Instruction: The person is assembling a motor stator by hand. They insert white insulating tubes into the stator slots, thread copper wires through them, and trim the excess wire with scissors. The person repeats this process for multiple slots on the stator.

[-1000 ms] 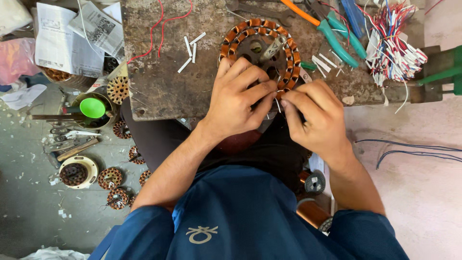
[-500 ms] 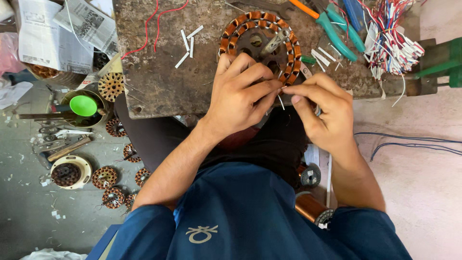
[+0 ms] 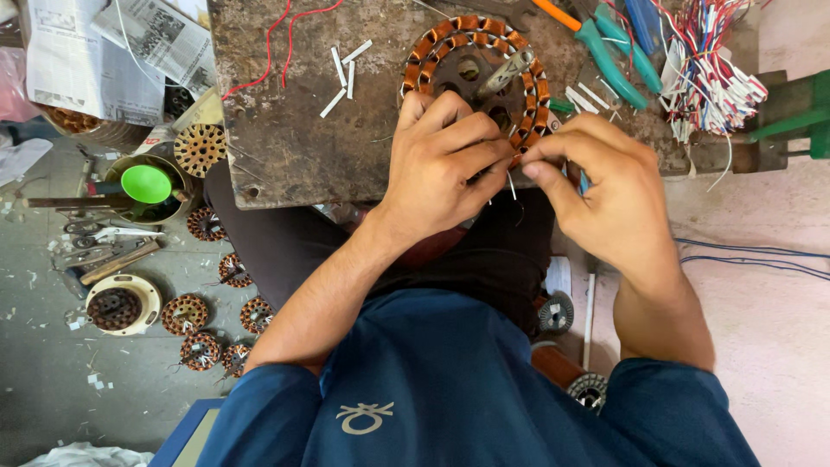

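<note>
A round motor stator [image 3: 474, 54] wound with copper coils lies on a worn wooden workbench [image 3: 285, 130]. My left hand [image 3: 441, 164] grips the stator's near rim, fingers curled over the coils. My right hand [image 3: 596, 186] sits just right of it, thumb and forefinger pinched on a thin wire or sleeve end at the stator's near-right edge. A metal tool [image 3: 506, 71] rests across the stator's centre. Small white sleeve pieces [image 3: 344, 73] lie on the bench to the left.
Green-handled pliers [image 3: 609, 47] and a bundle of red, white and blue wires [image 3: 709, 73] lie at the bench's right. On the floor to the left are several wound stators [image 3: 186, 313], a green-lidded tin [image 3: 147, 183], hand tools [image 3: 104, 259] and newspapers [image 3: 112, 52].
The view has shifted slightly. My right hand has drawn a little away from the left hand toward the right, still pinching at the stator's edge. My left hand stays on the rim.
</note>
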